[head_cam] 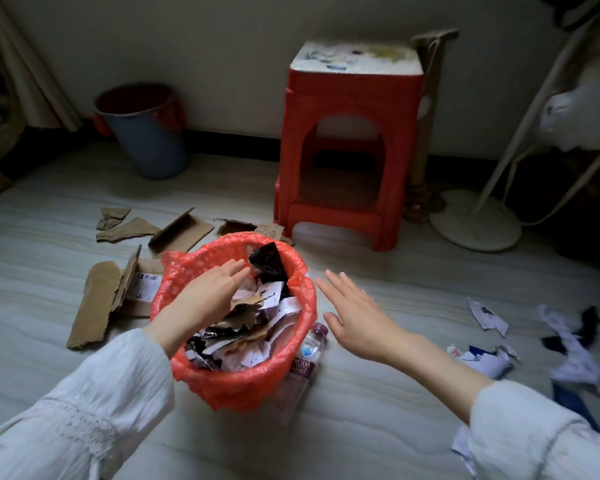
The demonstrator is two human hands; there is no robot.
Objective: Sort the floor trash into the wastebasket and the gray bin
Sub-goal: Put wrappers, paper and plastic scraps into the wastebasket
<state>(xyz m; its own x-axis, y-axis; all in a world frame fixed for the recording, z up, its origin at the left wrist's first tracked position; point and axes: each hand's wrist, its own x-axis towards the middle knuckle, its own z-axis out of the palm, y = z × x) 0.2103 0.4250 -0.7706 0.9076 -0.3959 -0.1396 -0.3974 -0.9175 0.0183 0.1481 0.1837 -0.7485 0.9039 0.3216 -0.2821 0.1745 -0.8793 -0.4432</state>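
Note:
The wastebasket (pixel 243 379) with a red bag liner stands on the floor in front of me, filled with torn paper, cardboard scraps and black wrappers. My left hand (pixel 210 294) reaches over its rim, fingers extended above the trash, holding nothing that I can see. My right hand (pixel 355 311) hovers flat and empty just right of the basket. The gray bin (pixel 146 133) stands by the far wall at left. Torn cardboard pieces (pixel 99 301) lie left of the basket and behind it. Torn paper scraps (pixel 565 344) lie on the floor at right. A clear soda bottle (pixel 309 351) lies against the basket's right side.
A red plastic stool (pixel 347 147) stands behind the basket. A white fan base (pixel 475 220) and stand are at the right, a curtain (pixel 32 71) at the far left. Bare floor lies between me and the basket.

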